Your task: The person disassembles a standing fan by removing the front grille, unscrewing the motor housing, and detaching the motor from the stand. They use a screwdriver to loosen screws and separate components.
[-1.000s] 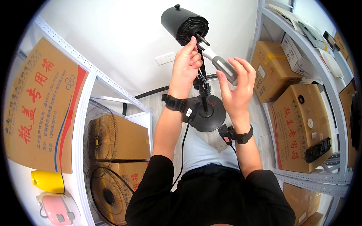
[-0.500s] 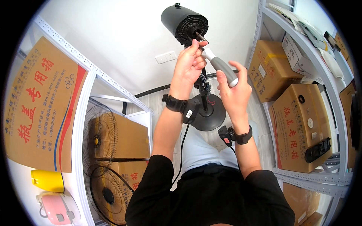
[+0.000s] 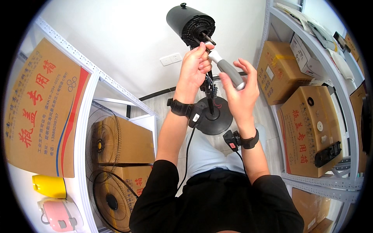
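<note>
A black fan motor housing (image 3: 187,24) tops a pole above a round black base (image 3: 211,123), its front facing me with a metal shaft sticking out. Just below that shaft, my left hand (image 3: 193,65) is closed in a pinch around the front of a screwdriver with a grey and white handle (image 3: 230,72). The screwdriver's tip points up toward the motor; whether it touches a screw is too small to tell. My right hand (image 3: 244,91) is open by the handle's end, fingers apart and thumb beside the grip. Loose wires hang along the pole.
Two wire fan guards (image 3: 101,145) lean against cartons on the left shelf. On the right, a carton (image 3: 307,116) carries small round parts and a black plastic piece (image 3: 327,154). A wall socket (image 3: 171,59) is behind the fan. Cables hang from both wrist straps.
My right hand's fingers have spread wider around the screwdriver handle. My left hand has dropped very slightly, leaving more of the motor shaft showing.
</note>
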Demonstrator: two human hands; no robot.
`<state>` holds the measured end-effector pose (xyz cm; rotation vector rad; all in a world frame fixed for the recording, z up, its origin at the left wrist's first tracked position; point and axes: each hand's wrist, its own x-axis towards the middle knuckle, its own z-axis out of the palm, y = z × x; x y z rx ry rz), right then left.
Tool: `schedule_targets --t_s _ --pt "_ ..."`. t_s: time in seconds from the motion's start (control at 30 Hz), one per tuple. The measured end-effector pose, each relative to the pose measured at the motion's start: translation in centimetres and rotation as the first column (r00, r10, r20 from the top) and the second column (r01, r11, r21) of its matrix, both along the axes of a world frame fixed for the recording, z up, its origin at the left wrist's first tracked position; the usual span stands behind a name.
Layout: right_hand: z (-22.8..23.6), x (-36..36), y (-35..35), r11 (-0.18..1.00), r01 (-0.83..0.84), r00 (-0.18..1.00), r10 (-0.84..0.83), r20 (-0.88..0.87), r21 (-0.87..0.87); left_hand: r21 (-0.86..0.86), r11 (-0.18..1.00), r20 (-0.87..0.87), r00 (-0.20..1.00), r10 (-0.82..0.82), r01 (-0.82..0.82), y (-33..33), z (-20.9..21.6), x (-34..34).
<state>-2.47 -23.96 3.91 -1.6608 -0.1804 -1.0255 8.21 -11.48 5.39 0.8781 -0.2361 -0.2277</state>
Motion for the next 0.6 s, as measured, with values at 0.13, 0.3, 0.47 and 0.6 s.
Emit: schedule_targets --t_s 0.13,0.3,0.47,0.6 --pt "-0.7 0.5 -0.2 0.987 0.084 0.996 -0.080 0.031 -0.139 0.153 0.980 0.049 0.991 0.121 -0.127 -0.3 0.2 -0.4" --pt "-0.8 1.0 -0.4 0.938 0.198 0.957 -0.123 0.262 -0.283 0.236 0.943 0.186 0.964 0.192 -0.234 -0.1 0.3 -0.4" --pt "-0.8 1.5 -0.3 0.969 0.206 0.956 -0.169 0.238 -0.139 0.088 0.995 0.112 0.993 0.027 -0.037 0.1 0.2 -0.2" --pt "-0.1 0.3 0.1 0.997 -0.028 0.995 0.035 -0.092 0.073 0.006 0.999 0.063 0.997 -0.037 0.037 0.6 0.0 -0.1"
